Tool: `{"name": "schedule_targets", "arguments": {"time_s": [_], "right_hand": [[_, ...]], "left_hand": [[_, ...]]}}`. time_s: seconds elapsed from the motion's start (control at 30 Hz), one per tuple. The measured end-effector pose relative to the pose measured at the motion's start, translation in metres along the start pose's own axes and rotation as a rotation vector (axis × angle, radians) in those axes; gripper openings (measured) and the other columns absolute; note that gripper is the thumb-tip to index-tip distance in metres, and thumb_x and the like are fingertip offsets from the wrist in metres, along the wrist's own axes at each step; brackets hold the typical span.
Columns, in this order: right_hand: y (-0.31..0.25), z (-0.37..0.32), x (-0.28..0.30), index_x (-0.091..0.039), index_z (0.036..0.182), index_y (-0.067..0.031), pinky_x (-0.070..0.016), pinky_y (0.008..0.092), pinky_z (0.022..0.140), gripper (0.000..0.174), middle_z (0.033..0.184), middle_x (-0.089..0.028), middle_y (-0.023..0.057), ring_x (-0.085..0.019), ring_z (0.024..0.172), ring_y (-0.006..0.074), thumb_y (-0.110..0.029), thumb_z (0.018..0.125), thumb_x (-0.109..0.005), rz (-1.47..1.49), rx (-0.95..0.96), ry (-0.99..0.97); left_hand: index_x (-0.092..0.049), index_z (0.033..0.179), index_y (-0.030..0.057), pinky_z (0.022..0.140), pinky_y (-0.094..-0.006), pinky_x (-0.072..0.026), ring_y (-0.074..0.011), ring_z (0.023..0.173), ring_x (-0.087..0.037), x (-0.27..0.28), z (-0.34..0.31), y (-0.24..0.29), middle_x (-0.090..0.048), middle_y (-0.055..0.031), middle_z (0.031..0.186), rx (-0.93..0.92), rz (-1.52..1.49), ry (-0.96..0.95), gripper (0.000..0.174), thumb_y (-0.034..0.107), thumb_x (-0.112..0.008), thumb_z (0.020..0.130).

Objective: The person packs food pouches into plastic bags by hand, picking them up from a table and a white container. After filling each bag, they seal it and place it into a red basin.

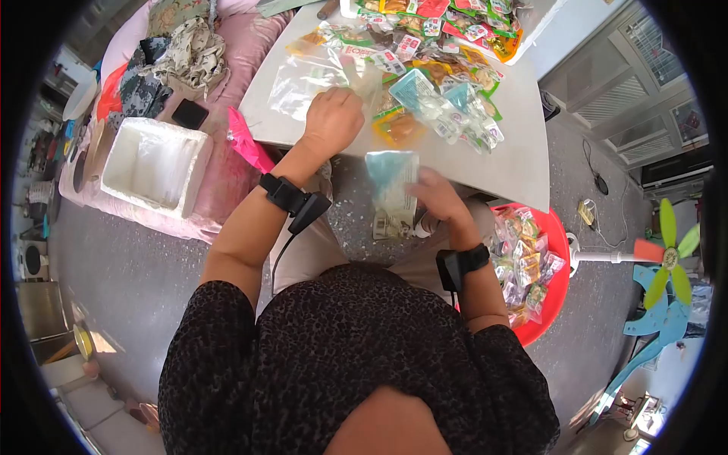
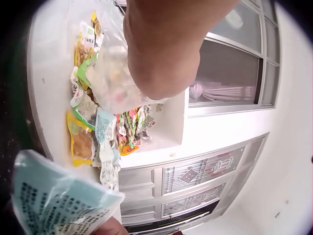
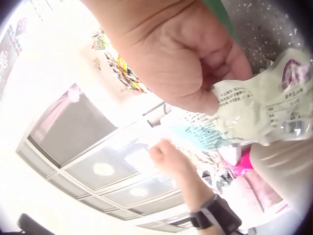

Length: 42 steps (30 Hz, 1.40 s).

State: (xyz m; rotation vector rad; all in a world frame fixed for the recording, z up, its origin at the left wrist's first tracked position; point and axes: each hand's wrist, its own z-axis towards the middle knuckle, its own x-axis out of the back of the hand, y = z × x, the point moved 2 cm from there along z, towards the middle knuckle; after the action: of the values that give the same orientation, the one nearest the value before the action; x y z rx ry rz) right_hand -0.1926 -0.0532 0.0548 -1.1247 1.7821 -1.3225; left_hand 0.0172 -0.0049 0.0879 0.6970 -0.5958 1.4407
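Note:
My right hand (image 1: 440, 199) pinches the side edge of a blue-and-white printed food packet (image 1: 392, 186), which hangs over the gap between the table edge and my lap. In the right wrist view the thumb lies across this packet (image 3: 244, 105). My left hand (image 1: 334, 120) is over the table's near edge, its fingers curled at a clear plastic bag (image 1: 296, 87). The left wrist view has the bag (image 2: 113, 78) spreading out beyond that hand, with fingertips hidden. Just right of it lie similar blue-and-white packets (image 1: 455, 114) and a yellow-edged packet (image 1: 398, 127).
Colourful packets (image 1: 432, 64) cover the far part of the white table (image 1: 523, 152). A red basin (image 1: 560, 258) of packets stands on the floor by my right leg. At left, a white foam box (image 1: 155, 163) sits on a pink-covered bed. A fan (image 1: 669, 258) stands at right.

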Motion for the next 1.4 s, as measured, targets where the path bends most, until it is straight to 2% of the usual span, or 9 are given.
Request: {"name": "schedule_targets", "arguments": {"time_s": [0.1, 0.27, 0.73, 0.93, 0.97, 1.07, 1.2, 1.23, 1.4], "right_hand": [[0.010, 0.004, 0.024, -0.049, 0.098, -0.0005, -0.0483, 0.0318, 0.067, 0.022, 0.093, -0.055, 0.0084, -0.056, 0.081, 0.0184, 0.001, 0.077, -0.044, 0.622, 0.251, 0.139], [0.009, 0.010, 0.045, -0.046, 0.101, -0.0022, -0.0482, 0.0395, 0.071, 0.024, 0.099, -0.052, 0.0113, -0.054, 0.087, 0.0241, 0.000, 0.078, -0.042, 0.746, 0.312, 0.356], [-0.012, 0.021, 0.030, -0.045, 0.102, -0.0046, -0.0427, 0.0392, 0.078, 0.028, 0.101, -0.051, 0.0101, -0.050, 0.095, 0.0226, 0.005, 0.077, -0.038, 0.839, 0.470, 0.513], [-0.021, 0.051, 0.036, -0.050, 0.082, -0.0056, -0.0372, 0.0281, 0.081, 0.019, 0.097, -0.053, 0.0092, -0.050, 0.091, 0.0204, 0.008, 0.074, -0.040, 0.237, 0.740, 0.194], [-0.017, 0.046, 0.031, -0.049, 0.074, -0.0056, -0.0359, 0.0286, 0.082, 0.015, 0.094, -0.054, 0.0101, -0.048, 0.092, 0.0210, 0.008, 0.072, -0.042, -0.220, 0.628, 0.441], [0.038, 0.065, 0.057, -0.050, 0.074, -0.0054, -0.0356, 0.0276, 0.081, 0.015, 0.094, -0.052, 0.0101, -0.046, 0.094, 0.0195, 0.008, 0.071, -0.043, -0.656, 0.690, 0.379], [0.066, 0.034, 0.047, -0.049, 0.086, -0.0021, -0.0410, 0.0265, 0.070, 0.014, 0.088, -0.050, 0.0077, -0.048, 0.083, 0.0162, -0.001, 0.071, -0.048, -0.229, 0.511, 0.828], [0.067, 0.028, 0.042, -0.043, 0.099, 0.0003, -0.0425, 0.0265, 0.065, 0.028, 0.089, -0.049, 0.0066, -0.049, 0.079, 0.0141, -0.006, 0.073, -0.051, 0.019, 0.281, 0.811], [0.072, 0.041, 0.015, -0.032, 0.112, 0.0020, -0.0413, 0.0262, 0.068, 0.046, 0.098, -0.044, 0.0104, -0.045, 0.085, 0.0143, -0.004, 0.072, -0.053, 0.436, 0.255, 0.819]], "left_hand": [[-0.051, 0.072, 0.0043, 0.061, -0.0352, -0.0434, -0.0256, 0.071, -0.053, -0.023, -0.013, 0.011, -0.053, -0.0108, 0.073, 0.031, 0.073, -0.314, 0.010, 0.010, -0.048, 0.065], [-0.052, 0.078, 0.0061, 0.065, -0.0375, -0.0433, -0.0270, 0.075, -0.053, -0.062, -0.040, 0.019, -0.052, -0.0117, 0.078, 0.261, -0.044, -0.575, 0.013, 0.013, -0.045, 0.069], [-0.049, 0.074, 0.0014, 0.063, -0.0378, -0.0400, -0.0309, 0.073, -0.052, -0.070, -0.046, 0.018, -0.053, -0.0186, 0.074, 0.561, -0.409, -0.506, 0.019, 0.018, -0.040, 0.073], [-0.048, 0.073, 0.0010, 0.063, -0.0387, -0.0394, -0.0323, 0.073, -0.051, -0.076, -0.050, 0.016, -0.053, -0.0190, 0.072, 0.515, -0.405, -0.432, 0.019, 0.018, -0.040, 0.073], [-0.048, 0.073, 0.0010, 0.063, -0.0390, -0.0394, -0.0324, 0.074, -0.051, -0.077, -0.051, 0.016, -0.053, -0.0189, 0.073, 0.502, -0.403, -0.420, 0.019, 0.018, -0.041, 0.073], [-0.048, 0.073, 0.0014, 0.064, -0.0398, -0.0393, -0.0326, 0.074, -0.051, -0.076, -0.052, 0.017, -0.053, -0.0184, 0.074, 0.484, -0.373, -0.407, 0.018, 0.018, -0.041, 0.072], [-0.048, 0.073, 0.0018, 0.065, -0.0407, -0.0394, -0.0323, 0.075, -0.050, -0.074, -0.050, 0.022, -0.053, -0.0175, 0.075, 0.506, -0.344, -0.423, 0.017, 0.018, -0.041, 0.072], [-0.048, 0.073, 0.0019, 0.064, -0.0411, -0.0397, -0.0323, 0.074, -0.051, -0.075, -0.049, 0.023, -0.052, -0.0175, 0.075, 0.501, -0.333, -0.411, 0.017, 0.018, -0.041, 0.072], [-0.048, 0.073, 0.0026, 0.061, -0.0429, -0.0410, -0.0330, 0.070, -0.052, -0.079, -0.048, 0.045, -0.052, -0.0171, 0.076, 0.533, -0.298, -0.312, 0.016, 0.017, -0.043, 0.072]]}}
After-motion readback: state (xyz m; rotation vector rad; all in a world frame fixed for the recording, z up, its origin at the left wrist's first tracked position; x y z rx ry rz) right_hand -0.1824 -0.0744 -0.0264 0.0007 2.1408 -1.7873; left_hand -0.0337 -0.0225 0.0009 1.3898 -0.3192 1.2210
